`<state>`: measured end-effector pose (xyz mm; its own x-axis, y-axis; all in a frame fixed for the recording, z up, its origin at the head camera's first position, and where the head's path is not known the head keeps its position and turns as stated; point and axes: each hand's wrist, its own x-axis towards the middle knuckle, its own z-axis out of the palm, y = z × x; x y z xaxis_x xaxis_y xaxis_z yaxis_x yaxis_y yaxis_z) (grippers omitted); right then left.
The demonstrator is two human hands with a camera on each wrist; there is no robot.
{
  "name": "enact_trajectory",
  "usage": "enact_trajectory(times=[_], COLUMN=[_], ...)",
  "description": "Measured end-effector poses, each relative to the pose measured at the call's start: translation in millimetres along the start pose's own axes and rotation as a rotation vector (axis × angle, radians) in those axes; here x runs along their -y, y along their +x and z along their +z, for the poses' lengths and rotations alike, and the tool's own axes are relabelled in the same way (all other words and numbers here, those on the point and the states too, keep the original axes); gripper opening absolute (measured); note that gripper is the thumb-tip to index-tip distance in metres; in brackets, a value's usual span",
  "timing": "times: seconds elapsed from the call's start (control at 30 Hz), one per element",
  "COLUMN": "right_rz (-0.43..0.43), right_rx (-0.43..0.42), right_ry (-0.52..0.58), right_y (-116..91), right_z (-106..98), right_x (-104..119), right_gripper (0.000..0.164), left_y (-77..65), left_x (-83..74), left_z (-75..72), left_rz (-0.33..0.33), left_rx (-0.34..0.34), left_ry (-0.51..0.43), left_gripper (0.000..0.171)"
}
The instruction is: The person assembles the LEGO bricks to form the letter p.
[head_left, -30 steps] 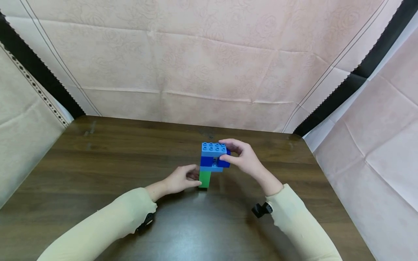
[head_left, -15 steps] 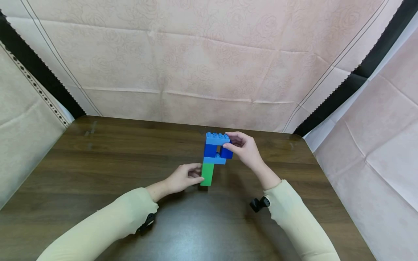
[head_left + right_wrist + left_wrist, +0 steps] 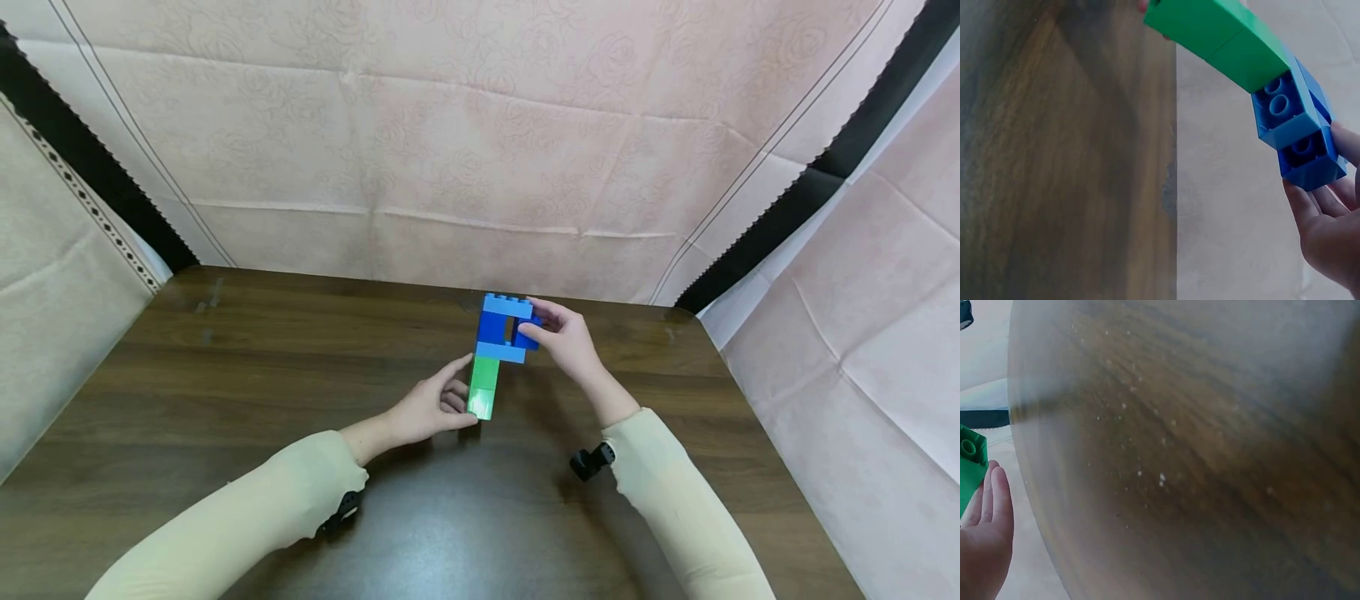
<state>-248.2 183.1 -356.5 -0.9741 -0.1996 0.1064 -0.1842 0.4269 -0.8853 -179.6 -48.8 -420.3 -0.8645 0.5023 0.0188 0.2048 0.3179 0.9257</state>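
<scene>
A joined toy-brick build hangs over the table. Its stem is two green bricks (image 3: 482,387). Above them come a light blue brick (image 3: 500,352), two dark blue bricks with a gap between, and another light blue brick (image 3: 507,306) on top, studs up. My right hand (image 3: 572,344) pinches the right-hand dark blue brick (image 3: 1313,165) between thumb and fingers. Beside the green stem is my left hand (image 3: 423,410), thumb tip at its lower end and index finger stretched toward its upper part. In the left wrist view, straight fingers (image 3: 1001,494) lie alongside a green brick (image 3: 971,462).
The brown wooden table (image 3: 262,358) spreads beneath both hands, with its far edge just behind the build. Pale patterned cloth (image 3: 480,167) hangs behind it and at both sides. Each sleeve has a black wrist camera (image 3: 591,461) at its cuff.
The build has risen and shifted away and slightly right, tilting so its green front shows more. My right hand moved with it. My left index finger has straightened and spread from the thumb.
</scene>
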Motion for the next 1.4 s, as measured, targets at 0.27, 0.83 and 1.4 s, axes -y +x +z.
enact_trajectory(times=[0.27,0.83,1.4], right_rz=[0.035,0.098,0.152], right_rx=[-0.022,-0.012,0.076], right_ry=[0.007,-0.069,-0.151], right_y=[6,16,17], right_z=[4,21,39], right_x=[-8,-29,-55], right_gripper=[0.047,0.043,0.042], left_y=[1.0,1.4,0.4], left_x=[-0.8,0.6,10.9], left_z=[2.8,12.1,15.2], left_rz=[0.008,-0.006,-0.099], left_rx=[0.001,-0.126,-0.127], left_ry=[0.012,0.194,0.265], left_gripper=[0.089,0.076,0.071])
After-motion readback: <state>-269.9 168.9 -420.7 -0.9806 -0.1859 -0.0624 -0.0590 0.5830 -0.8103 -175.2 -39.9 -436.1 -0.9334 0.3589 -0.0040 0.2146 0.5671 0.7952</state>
